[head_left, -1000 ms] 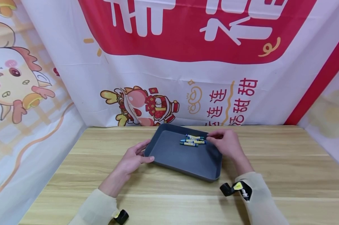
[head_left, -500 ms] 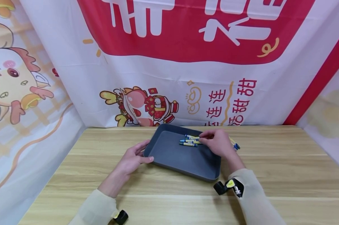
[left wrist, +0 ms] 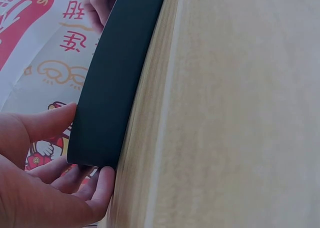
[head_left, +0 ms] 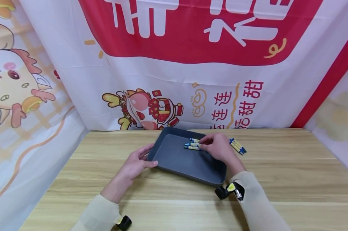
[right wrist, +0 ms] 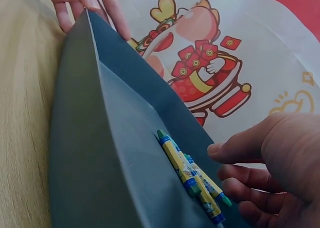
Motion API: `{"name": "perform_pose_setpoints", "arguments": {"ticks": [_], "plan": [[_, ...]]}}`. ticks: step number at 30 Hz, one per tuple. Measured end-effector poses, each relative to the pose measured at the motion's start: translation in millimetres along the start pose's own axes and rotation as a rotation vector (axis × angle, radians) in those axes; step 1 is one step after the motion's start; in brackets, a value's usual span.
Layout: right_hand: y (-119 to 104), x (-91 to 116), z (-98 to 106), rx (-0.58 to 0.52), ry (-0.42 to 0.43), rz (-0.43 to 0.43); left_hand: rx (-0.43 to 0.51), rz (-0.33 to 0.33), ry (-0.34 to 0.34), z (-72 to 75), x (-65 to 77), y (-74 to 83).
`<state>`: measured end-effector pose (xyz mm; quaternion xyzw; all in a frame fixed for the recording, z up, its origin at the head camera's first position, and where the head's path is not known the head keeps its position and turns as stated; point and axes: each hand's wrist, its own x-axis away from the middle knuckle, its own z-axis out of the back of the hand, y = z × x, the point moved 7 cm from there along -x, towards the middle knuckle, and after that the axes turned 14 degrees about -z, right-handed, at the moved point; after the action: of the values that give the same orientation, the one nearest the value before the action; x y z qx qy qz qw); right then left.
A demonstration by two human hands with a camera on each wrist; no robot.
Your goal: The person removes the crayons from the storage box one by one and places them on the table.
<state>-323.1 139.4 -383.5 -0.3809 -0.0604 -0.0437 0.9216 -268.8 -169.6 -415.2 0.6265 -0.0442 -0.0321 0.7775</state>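
A dark grey rectangular tray (head_left: pixel 174 160) lies at an angle on the table. My left hand (head_left: pixel 134 163) grips its left end, with the thumb on the rim and the fingers round the outside, as the left wrist view also shows. Inside the tray, near its far side, lie several crayons (head_left: pixel 192 145) with yellow and blue wrappers and blue or green tips. My right hand (head_left: pixel 218 147) reaches over the right side and covers part of them. In the right wrist view its thumb and loosely bent fingers stand apart beside the crayons (right wrist: pixel 176 158), with nothing between them.
A small group of similar crayons (head_left: pixel 237 146) lies on the wooden table (head_left: pixel 292 166), right of the tray and behind the right forearm. A printed cloth backdrop (head_left: pixel 151 73) hangs along the table's far edge, with more cloth at both sides.
My right hand has moved left, farther over the crayons in the tray. The crayons on the table have come into view from behind it. My left hand and the tray stay nearly still.
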Motion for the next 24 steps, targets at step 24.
{"name": "perform_pose_setpoints", "arguments": {"ticks": [24], "plan": [[-6,-6,-20,0.091,-0.021,0.08,0.003,0.007,-0.007,1.1,-1.3,-1.6]]}}
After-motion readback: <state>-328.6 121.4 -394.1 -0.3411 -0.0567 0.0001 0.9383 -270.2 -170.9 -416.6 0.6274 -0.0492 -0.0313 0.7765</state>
